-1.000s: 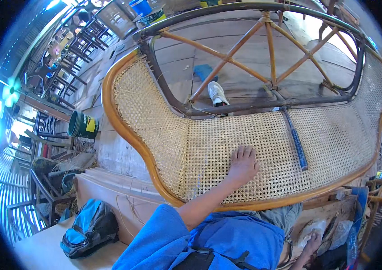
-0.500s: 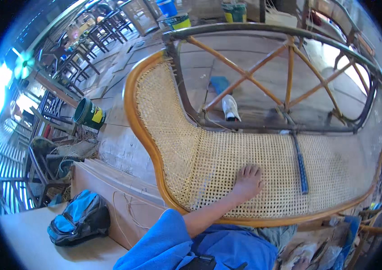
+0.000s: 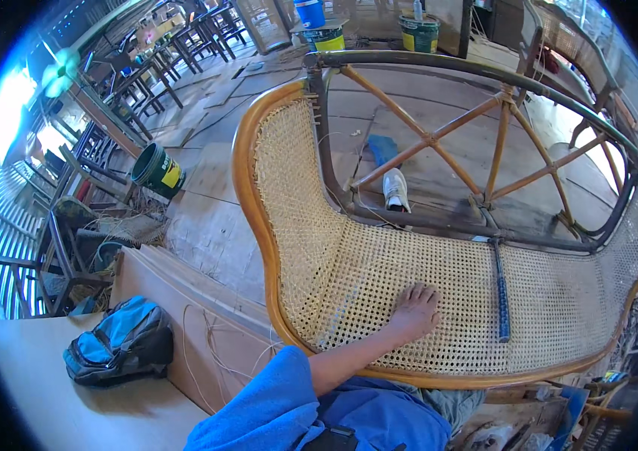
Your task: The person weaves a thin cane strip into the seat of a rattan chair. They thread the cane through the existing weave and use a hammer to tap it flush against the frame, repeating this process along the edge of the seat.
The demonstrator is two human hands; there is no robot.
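Blue rolled-up sleeve, bare left hand [image 3: 413, 308]

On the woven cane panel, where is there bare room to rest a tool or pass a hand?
The cane panel is bare right of the hammer, out to the curved rim. The strip between the left hand and the hammer is also bare, as is the upper-left wing. The bottom right corner, below the rim, looks cluttered.

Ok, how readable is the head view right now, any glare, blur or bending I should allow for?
Head view: strong fisheye, so the rattan frame and dark rail bow toward the rim; blown-out glare at the left edge and a bright patch upper right; the centre is sharp, with the cane weave, left hand and blue-handled tool crisp; the corners are black.
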